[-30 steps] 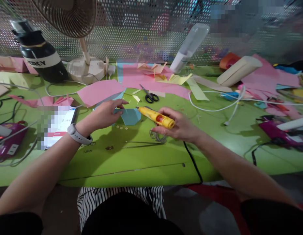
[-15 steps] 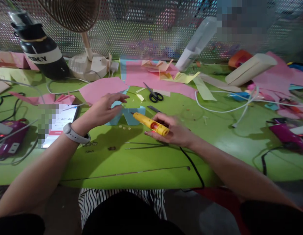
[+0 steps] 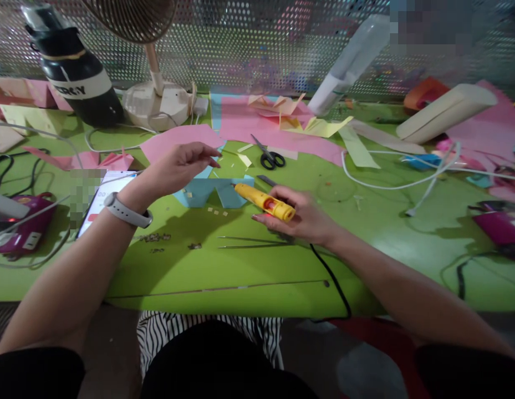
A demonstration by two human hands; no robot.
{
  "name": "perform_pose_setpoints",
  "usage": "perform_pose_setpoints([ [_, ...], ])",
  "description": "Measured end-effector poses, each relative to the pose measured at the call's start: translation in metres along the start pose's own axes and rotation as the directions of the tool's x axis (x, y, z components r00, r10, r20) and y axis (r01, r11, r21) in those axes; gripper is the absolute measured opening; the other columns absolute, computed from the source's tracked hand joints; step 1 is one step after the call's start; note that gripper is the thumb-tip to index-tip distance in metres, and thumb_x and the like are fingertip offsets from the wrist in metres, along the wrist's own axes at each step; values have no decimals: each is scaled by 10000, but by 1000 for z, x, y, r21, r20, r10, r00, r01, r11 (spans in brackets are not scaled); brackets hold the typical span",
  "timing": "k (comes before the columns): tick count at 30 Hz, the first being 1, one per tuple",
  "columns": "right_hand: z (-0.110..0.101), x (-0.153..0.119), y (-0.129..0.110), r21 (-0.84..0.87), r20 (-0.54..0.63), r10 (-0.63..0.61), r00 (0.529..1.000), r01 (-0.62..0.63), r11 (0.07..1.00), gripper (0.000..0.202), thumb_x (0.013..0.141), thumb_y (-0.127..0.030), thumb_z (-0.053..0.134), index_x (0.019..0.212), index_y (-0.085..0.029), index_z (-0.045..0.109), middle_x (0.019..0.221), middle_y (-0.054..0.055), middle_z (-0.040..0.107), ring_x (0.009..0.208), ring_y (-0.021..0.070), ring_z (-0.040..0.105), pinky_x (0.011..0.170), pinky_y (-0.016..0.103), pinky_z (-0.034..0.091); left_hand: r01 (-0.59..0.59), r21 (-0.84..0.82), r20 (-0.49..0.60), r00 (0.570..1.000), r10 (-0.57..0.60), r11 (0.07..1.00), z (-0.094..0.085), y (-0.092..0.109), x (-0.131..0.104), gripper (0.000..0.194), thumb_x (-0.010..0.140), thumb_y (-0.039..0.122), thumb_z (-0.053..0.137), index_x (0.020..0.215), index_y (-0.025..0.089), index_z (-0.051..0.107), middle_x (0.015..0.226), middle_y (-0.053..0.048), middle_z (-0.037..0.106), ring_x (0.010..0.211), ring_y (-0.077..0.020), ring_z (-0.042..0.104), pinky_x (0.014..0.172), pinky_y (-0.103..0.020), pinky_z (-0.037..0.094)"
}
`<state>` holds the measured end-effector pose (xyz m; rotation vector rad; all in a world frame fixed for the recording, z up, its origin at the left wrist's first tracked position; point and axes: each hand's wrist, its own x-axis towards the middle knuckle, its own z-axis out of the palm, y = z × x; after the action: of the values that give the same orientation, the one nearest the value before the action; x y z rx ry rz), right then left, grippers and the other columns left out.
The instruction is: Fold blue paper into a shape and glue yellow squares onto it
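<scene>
My right hand (image 3: 301, 215) is wrapped round a yellow glue gun (image 3: 263, 200), its dark nozzle pointing left at the right part of a folded light-blue paper piece (image 3: 230, 194). Whether the nozzle touches the paper I cannot tell. My left hand (image 3: 186, 164), with a grey band on its wrist, hovers over the left part of that piece, fingers loosely stretched and nothing visible in them. Small pale squares (image 3: 216, 212) lie just in front of the paper. Tweezers (image 3: 249, 244) rest nearer me, left of small metal bits (image 3: 194, 246) no; those bits lie left of the tweezers.
Black scissors (image 3: 270, 157) and a dark blade-like strip (image 3: 265, 180) lie behind the glue gun. Pink paper sheets (image 3: 178, 141) spread across the back. A fan (image 3: 157, 105), a black bottle (image 3: 82, 83), a phone (image 3: 101, 194) and white cables (image 3: 357, 185) surround the work area.
The whole view has shifted slightly. The glue gun stays by the right part of the blue paper, and my left hand has lifted a little, uncovering more of the paper's left part.
</scene>
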<state>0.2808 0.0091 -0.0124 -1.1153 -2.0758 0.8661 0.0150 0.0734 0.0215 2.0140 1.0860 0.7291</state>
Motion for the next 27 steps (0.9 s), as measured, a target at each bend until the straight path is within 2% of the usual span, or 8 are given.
perform_pose_setpoints([
  [4, 0, 0, 1, 20, 3, 24, 1000, -24, 1000, 338, 745, -408, 741, 756, -210, 467, 634, -59, 436, 510, 83, 383, 459, 250, 300, -50, 115, 96, 995, 39, 992, 6, -2, 0, 278, 875, 246, 554, 1122, 189, 668, 1153, -83, 707, 1055, -205, 643, 962, -378, 476],
  [8, -1, 0, 0, 18, 31, 75, 997, -76, 997, 358, 745, -429, 743, 762, -216, 456, 651, -49, 439, 530, 94, 394, 479, 261, 310, -58, 167, 138, 990, 35, 984, 10, -4, 0, 322, 874, 279, 553, 1167, 193, 654, 1140, -88, 708, 1012, -207, 647, 899, -354, 494],
  [15, 1, 1, 0, -11, 17, 40, 999, -40, 999, 341, 767, -428, 719, 770, -222, 447, 646, -57, 411, 534, 91, 352, 490, 262, 299, -57, 231, 137, 990, 26, 971, 13, -7, 1, 332, 868, 271, 544, 1172, 206, 661, 1087, -72, 716, 917, -185, 648, 856, -321, 485],
  [27, 3, 1, 1, -37, 2, 11, 1000, -11, 999, 373, 764, -472, 726, 765, -218, 453, 633, -62, 404, 531, 92, 339, 483, 260, 284, -63, 255, 130, 991, 30, 965, 15, -5, -2, 364, 865, 236, 530, 1207, 207, 650, 1084, -78, 718, 906, -195, 648, 846, -334, 485],
])
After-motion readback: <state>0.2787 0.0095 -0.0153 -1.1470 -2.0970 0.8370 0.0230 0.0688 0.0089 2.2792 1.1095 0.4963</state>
